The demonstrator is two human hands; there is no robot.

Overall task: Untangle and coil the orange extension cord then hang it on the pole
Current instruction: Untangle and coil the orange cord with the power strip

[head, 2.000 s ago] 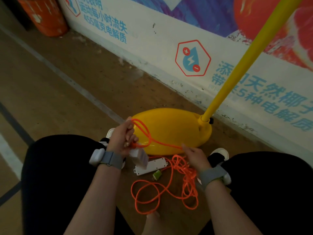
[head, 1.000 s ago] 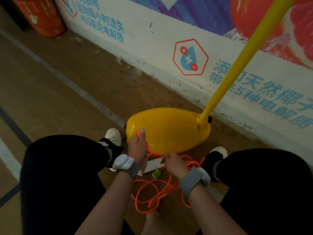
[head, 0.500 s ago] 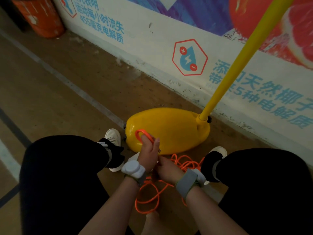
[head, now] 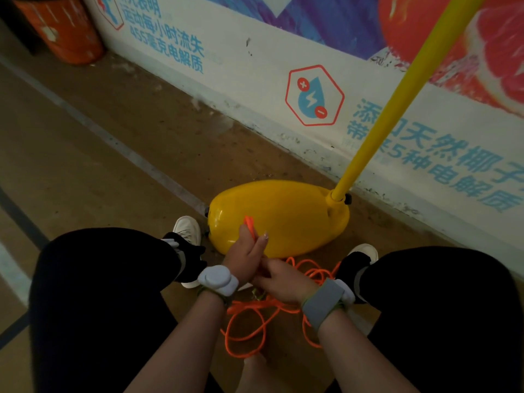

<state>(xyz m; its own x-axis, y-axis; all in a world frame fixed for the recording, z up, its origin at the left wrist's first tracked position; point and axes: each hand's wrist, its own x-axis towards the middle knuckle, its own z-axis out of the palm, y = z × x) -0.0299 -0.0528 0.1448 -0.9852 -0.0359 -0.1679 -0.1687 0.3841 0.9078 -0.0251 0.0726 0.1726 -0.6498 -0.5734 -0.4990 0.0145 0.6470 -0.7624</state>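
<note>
The orange extension cord (head: 249, 333) lies in loose loops on the floor between my knees. My left hand (head: 246, 252) grips a few gathered turns of it, whose top sticks out above my fingers in front of the yellow base (head: 295, 211). My right hand (head: 279, 279) is pressed against the left one and pinches the cord at its lower side. The yellow pole (head: 397, 97) rises from the base up to the right. The cord's white socket block is mostly hidden under my hands.
A painted wall (head: 255, 66) runs behind the base. An orange barrel (head: 62, 29) stands at the far left by the wall. My knees and white shoes (head: 185, 226) flank the cord on a brown floor with painted lines.
Both hands have come together in front of the base. The loop held by my left hand has tightened from a wide ring into a narrow bundle, and less cord lies spread on the floor.
</note>
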